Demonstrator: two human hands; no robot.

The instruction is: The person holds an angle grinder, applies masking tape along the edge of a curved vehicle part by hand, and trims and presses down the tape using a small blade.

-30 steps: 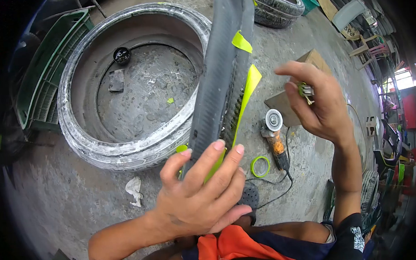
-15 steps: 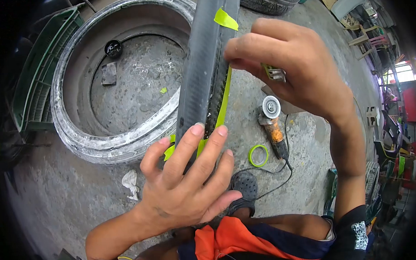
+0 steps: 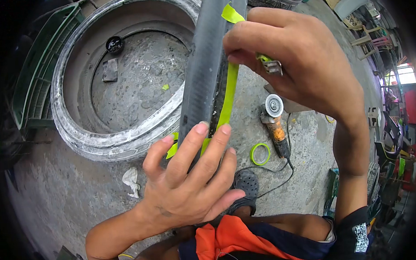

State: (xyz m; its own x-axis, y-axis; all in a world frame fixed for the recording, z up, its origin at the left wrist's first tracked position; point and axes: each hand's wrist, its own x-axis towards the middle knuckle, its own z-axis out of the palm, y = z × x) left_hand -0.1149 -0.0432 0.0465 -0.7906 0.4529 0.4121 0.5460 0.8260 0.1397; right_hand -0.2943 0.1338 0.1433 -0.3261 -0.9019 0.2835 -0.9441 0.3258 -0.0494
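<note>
A long dark part with a woven, carbon-fibre-like pattern (image 3: 203, 61) stretches upward from my left hand. My left hand (image 3: 186, 176) lies over its lower end, fingers spread and tips pressing there. Beneath those fingertips starts a strip of lime-green masking tape (image 3: 228, 97) that runs up along the part's right edge. My right hand (image 3: 288, 58) pinches the strip's upper stretch between thumb and fingers. A small silvery metal piece (image 3: 273, 66) with lime green on it shows in the curl of that hand; its kind is unclear. Another tape piece (image 3: 232, 13) sticks higher on the part.
A large whitish-smeared tire (image 3: 63, 112) lies on the concrete floor at left, with a small black cup (image 3: 115, 45) inside its ring. An angle grinder (image 3: 276, 127) with a cord and a green tape roll (image 3: 260, 154) lie right of the part. A green crate (image 3: 35, 90) stands far left.
The tape strip is now pulled slightly outward to the right and shows more of its width. My right hand has turned a little; my left hand stays nearly in place.
</note>
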